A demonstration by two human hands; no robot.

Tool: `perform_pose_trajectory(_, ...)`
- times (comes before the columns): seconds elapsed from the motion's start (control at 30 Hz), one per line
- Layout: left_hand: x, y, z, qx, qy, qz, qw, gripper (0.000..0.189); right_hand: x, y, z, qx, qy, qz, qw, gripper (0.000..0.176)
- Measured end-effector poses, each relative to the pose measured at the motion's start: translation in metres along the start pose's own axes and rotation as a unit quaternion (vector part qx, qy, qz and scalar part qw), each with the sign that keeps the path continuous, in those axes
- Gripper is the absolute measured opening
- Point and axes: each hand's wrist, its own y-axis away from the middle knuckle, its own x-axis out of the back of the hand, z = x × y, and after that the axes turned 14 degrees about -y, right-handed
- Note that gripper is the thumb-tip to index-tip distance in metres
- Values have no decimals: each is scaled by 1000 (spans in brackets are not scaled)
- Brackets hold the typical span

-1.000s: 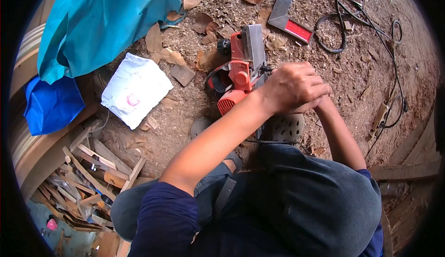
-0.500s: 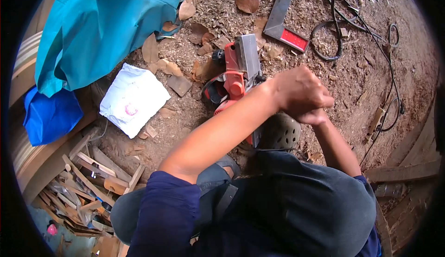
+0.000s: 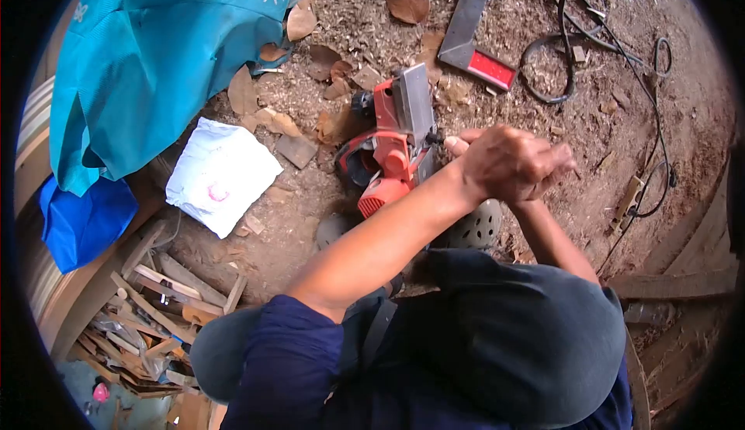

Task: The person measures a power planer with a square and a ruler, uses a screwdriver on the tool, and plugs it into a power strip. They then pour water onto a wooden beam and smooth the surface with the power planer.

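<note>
My left hand (image 3: 508, 164) lies across my right hand, its fingers bent and bunched toward the right. Whatever it may hold is hidden. Most of my right hand (image 3: 456, 145) is covered by the left; only a fingertip or thumb shows at the upper left, beside the planer. A red electric planer (image 3: 392, 154) rests tipped on the ground just left of my hands, its grey metal sole facing right. Above my hands lies a try square (image 3: 464, 38) with a red-faced stock.
Black cable (image 3: 570, 57) coils at upper right. A white packet (image 3: 221, 174), a teal bag (image 3: 163, 57) and a blue bag (image 3: 89, 220) are on the left. Wood offcuts (image 3: 147, 313) pile at lower left. Shavings and dry leaves (image 3: 407, 3) cover the ground.
My hands have shifted slightly down, and the left fingers now reach further right. A fingertip or thumb has come into sight beside the planer. The camera view has shifted a little.
</note>
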Motion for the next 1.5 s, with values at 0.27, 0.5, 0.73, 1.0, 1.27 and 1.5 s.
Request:
perform_pose_trajectory(0.27,15,-7,3,-87,-31,-32,995,13,-14,29,-9,37,12,38,999,34)
perform_pose_trajectory(0.5,63,-30,12,-134,-7,-56,989,43,42,56,-54,-40,231,10,972,27)
perform_pose_trajectory(0.73,146,-73,8,-78,-180,-55,979,36,107,80,-33,13,286,66,956,38)
perform_pose_trajectory(1.0,250,5,34,-91,-321,-330,883,29,109,50,9,-28,268,291,918,19)
perform_pose_trajectory(1.27,237,80,37,277,-267,-275,881,59,99,60,-7,-1,176,337,925,12)
perform_pose_trajectory(1.5,202,98,15,380,-190,-374,825,130,8,22,-89,-12,-261,215,941,17)
